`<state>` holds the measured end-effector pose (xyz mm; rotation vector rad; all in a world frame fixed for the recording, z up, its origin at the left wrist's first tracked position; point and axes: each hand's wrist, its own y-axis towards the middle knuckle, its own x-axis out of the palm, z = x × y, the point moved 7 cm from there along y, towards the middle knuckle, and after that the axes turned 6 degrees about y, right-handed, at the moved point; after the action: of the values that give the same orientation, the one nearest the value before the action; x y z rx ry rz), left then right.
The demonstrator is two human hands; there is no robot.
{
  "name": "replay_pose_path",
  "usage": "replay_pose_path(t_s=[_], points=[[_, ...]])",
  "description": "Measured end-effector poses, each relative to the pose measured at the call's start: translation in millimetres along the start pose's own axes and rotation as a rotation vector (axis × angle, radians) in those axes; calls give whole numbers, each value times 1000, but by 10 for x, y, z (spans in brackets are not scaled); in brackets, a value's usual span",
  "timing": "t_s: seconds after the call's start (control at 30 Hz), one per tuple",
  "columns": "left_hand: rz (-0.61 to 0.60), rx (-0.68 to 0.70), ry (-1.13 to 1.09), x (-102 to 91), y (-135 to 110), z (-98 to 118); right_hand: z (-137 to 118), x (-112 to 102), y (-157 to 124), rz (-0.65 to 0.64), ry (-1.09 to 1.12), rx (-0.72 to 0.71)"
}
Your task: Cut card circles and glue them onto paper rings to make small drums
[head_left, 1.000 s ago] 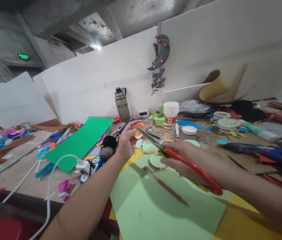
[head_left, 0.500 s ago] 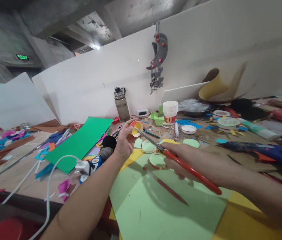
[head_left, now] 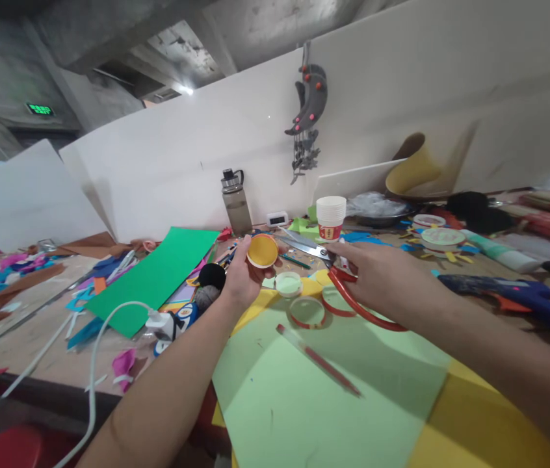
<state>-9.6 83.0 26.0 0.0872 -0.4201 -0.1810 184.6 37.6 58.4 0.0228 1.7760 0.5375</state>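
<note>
My left hand (head_left: 242, 276) is closed on a small round cup piece (head_left: 262, 251) with a yellow inside and a white rim, held up above the table. My right hand (head_left: 375, 276) grips red-handled scissors (head_left: 326, 260) by their loops; the metal blades point left towards the cup piece and stand slightly apart. Below the hands lie a red-rimmed ring (head_left: 307, 312), a small round white-rimmed disc (head_left: 288, 283) and a red pen (head_left: 318, 359) on a light green sheet (head_left: 304, 396).
A stack of paper cups (head_left: 331, 218), a water bottle (head_left: 236, 203) and a small clock (head_left: 277, 219) stand by the white back wall. A dark green sheet (head_left: 158, 276) lies left, a white cable (head_left: 94, 364) near the front edge, a blue glue gun (head_left: 519, 296) right.
My left hand turned the cup piece so its yellow inside faces me. The scissors swung up and away from it, blades now near the paper cups, and the red ring is uncovered.
</note>
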Motion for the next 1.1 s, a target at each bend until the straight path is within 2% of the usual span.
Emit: replay_pose_path(t_s=[0.23,0.7,0.93,1.1], points=[[35,14,-15,-41,5,-1,-34,2,-37,-4,-120,-11],[27,-8,63,-12,-16,-34,-122,-50,-55,-40,-172,-66],[102,13,21,-64,-2,-30,-162,-38,-70,-2,-193,-122],[109,4,61,-68,8,-31,-141,11,-45,-62,-201,-120]])
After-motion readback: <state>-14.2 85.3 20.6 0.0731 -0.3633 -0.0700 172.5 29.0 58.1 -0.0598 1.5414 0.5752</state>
